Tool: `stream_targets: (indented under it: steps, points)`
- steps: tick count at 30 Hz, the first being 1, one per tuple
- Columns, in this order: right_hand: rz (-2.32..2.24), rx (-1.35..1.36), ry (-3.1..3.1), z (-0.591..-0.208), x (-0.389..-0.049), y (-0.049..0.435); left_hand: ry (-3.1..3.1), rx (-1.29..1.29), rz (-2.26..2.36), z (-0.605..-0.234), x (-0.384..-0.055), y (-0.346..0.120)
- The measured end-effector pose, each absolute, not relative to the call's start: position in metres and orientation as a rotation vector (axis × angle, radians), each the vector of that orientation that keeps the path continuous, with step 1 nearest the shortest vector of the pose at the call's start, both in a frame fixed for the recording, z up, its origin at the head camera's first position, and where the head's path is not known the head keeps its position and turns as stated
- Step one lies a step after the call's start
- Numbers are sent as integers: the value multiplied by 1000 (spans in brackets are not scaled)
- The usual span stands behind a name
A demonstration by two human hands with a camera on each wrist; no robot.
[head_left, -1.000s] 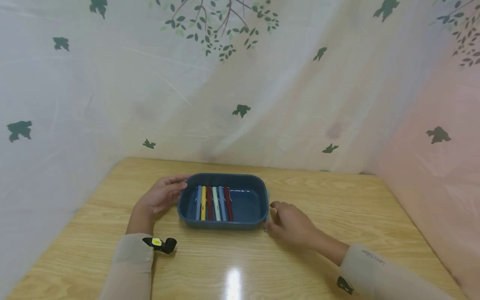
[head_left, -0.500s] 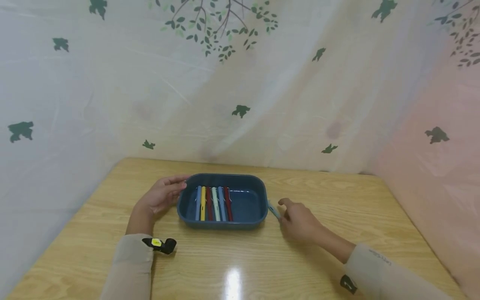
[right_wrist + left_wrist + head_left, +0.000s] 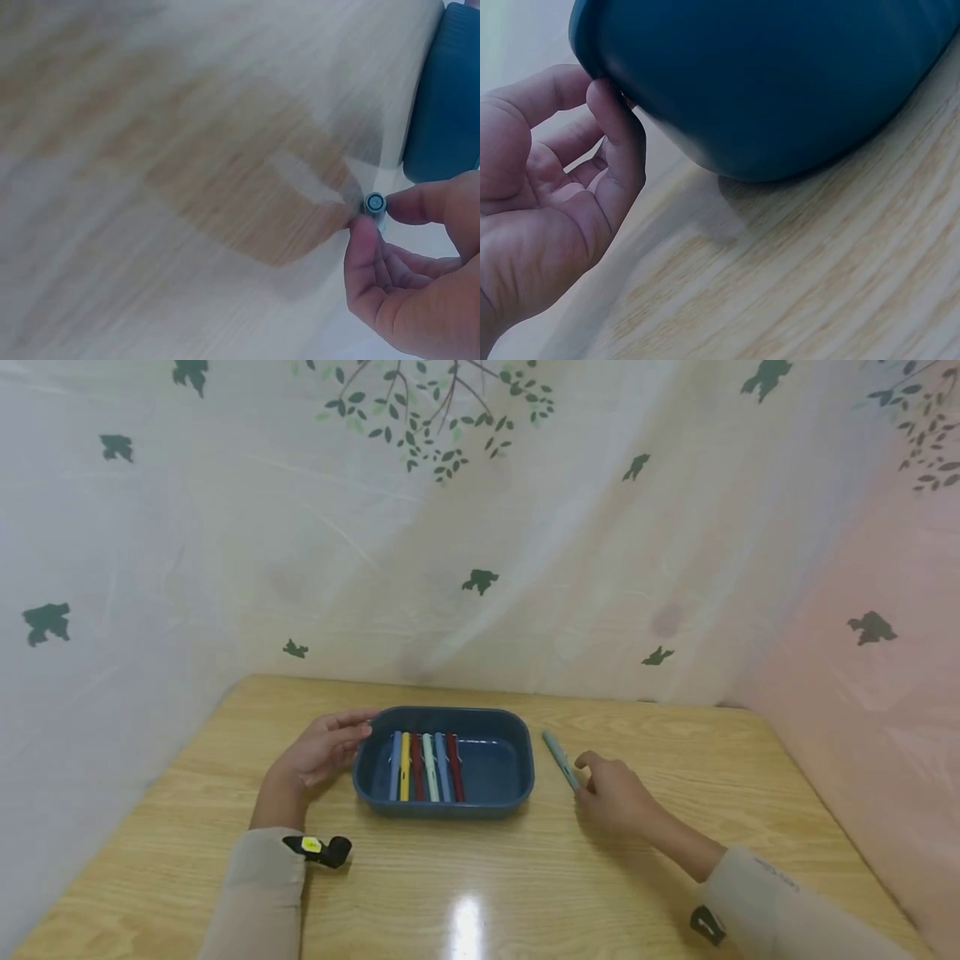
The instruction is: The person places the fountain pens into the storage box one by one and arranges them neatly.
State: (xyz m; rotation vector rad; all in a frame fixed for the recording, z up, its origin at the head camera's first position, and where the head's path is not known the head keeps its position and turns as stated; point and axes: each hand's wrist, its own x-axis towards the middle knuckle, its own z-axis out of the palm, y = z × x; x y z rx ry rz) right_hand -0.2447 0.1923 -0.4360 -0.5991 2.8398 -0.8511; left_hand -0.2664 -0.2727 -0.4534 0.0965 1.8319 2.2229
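A dark blue rectangular bin stands on the table. Several pens lie side by side in its left half: a blue pen, a yellow one, dark red ones, a pale mint one and a second blue one. My left hand holds the bin's left end by the rim; in the left wrist view thumb and fingers meet at its edge. To the right of the bin, my right hand pinches a grey-green pen near its near end. The right wrist view shows that pen end-on between thumb and finger.
The wood-grain table reaches back to a pale curtain with printed leaves and birds. A pinkish curtain side borders the table on the right. Bin and right hand are a short gap apart.
My right hand has moved right, away from the bin, and the grey-green pen has come clear of the bin's right side. The left hand and the bin have stayed nearly in place.
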Motion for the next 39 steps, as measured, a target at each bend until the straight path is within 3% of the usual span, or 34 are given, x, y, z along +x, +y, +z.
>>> stream_targets:
  steps: [18,39]
  points:
    - [-793,-558,2875,-434,-292,176,1825,79,2234,-451,-264,-272]
    - [-841,-476,2845,-437,-303,165,1827,73,2230,-453,-265,-273]
